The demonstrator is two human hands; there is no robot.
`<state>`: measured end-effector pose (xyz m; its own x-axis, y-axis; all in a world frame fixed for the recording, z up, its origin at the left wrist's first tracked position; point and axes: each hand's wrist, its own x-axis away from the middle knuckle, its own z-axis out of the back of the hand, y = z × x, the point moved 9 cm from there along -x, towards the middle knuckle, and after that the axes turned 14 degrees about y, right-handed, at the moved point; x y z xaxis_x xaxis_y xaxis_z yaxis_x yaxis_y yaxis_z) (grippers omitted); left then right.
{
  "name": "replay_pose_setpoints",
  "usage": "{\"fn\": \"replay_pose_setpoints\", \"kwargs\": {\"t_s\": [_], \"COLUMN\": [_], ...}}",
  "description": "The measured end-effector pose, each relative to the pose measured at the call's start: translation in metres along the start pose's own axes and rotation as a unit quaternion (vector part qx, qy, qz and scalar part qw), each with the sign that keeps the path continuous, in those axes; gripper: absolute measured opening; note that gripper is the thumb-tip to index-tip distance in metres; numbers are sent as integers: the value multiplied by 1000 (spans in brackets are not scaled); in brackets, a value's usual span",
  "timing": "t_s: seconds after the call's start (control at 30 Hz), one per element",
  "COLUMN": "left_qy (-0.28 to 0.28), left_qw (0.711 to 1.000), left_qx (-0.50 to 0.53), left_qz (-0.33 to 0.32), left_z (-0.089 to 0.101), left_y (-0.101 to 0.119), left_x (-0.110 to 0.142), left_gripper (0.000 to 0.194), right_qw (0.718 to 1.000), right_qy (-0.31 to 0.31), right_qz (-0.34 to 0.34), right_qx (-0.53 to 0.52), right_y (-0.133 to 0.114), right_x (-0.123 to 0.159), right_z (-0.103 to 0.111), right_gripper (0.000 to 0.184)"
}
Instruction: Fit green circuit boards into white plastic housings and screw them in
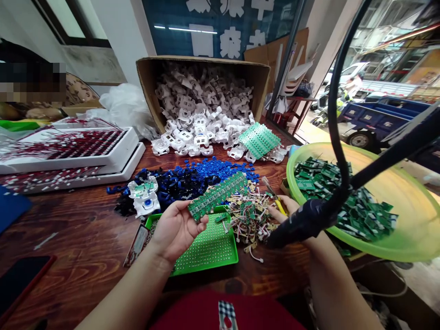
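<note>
We've got the long green board strip mid-frame, its near end pinched between the thumb and curled fingers of our left hand, over the green tray. Right of centre, our right hand has the yellow-handled tool by its grip, but we can't tell exactly how every finger closes because the black stand covers part of it. For good control, we'd pinch the strip by its edge, keep it flat without flexing, and angle the tool's tip clear of the wired boards.
</note>
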<state>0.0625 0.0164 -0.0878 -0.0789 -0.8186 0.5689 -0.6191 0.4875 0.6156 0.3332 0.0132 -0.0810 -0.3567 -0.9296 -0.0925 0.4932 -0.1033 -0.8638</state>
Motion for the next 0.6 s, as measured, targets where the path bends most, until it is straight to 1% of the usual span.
{"fn": "replay_pose_setpoints", "kwargs": {"t_s": [0.1, 0.2, 0.3, 0.37, 0.6], "left_qy": [-11, -19, -19, -17, -10], "left_qw": [1000, 1000, 1000, 1000, 1000], "left_qx": [-4, -4, 0, 4, 7], "left_qz": [9, 13, 13, 13, 13], "left_z": [-8, -14, -14, -13, -10], "left_y": [-7, -11, -12, -12, -12], "left_x": [0, 0, -1, -2, -4], "left_gripper": [13, 15, 16, 16, 17], "right_qw": [996, 983, 969, 964, 965], "right_qy": [-65, -129, -175, -184, -171], "right_qz": [-42, -79, -109, -116, -99], "right_qx": [-52, -104, -136, -152, -172], "right_y": [-2, -7, -10, -11, -1], "right_x": [9, 20, 28, 29, 27], "right_z": [-11, -20, -26, -26, -27], "right_gripper": [31, 37, 40, 40, 41]}}
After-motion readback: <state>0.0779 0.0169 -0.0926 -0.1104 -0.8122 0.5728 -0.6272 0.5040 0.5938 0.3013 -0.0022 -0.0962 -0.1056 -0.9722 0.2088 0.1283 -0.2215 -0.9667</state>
